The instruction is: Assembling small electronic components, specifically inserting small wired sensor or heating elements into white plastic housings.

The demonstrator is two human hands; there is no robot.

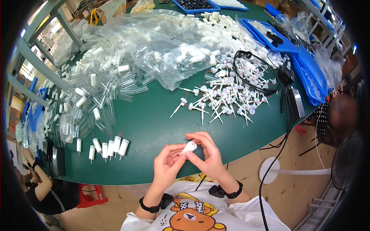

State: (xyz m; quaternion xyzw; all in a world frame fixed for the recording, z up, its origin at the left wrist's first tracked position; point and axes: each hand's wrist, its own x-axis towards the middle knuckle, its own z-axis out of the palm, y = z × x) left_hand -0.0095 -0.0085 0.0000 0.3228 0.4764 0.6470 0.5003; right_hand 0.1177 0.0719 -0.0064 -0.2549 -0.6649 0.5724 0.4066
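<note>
Between my two hands, over the near edge of the green table (pixel 150 131), is a small white cylinder (pixel 188 148). My left hand (pixel 168 161) pinches its lower end, while the fingers and thumb of my right hand (pixel 207 154) close round its upper end. To the left stands a short row of white cylinders with thin pins (pixel 111 148), some with red wires on top. Beyond my hands lies a heap of white stemmed parts (pixel 227 90) with thin red wires. Clear plastic tubes (pixel 131 90) and loose white cylinders (pixel 93 79) are scattered on the left.
A large clear plastic bag (pixel 154 38) covers part of the pile at the back. Blue trays (pixel 308 75) line the right side. A black cable (pixel 287 131) hangs over the right edge beside a metal-cased device (pixel 297 102). Another person's arm (pixel 43 183) shows at far left.
</note>
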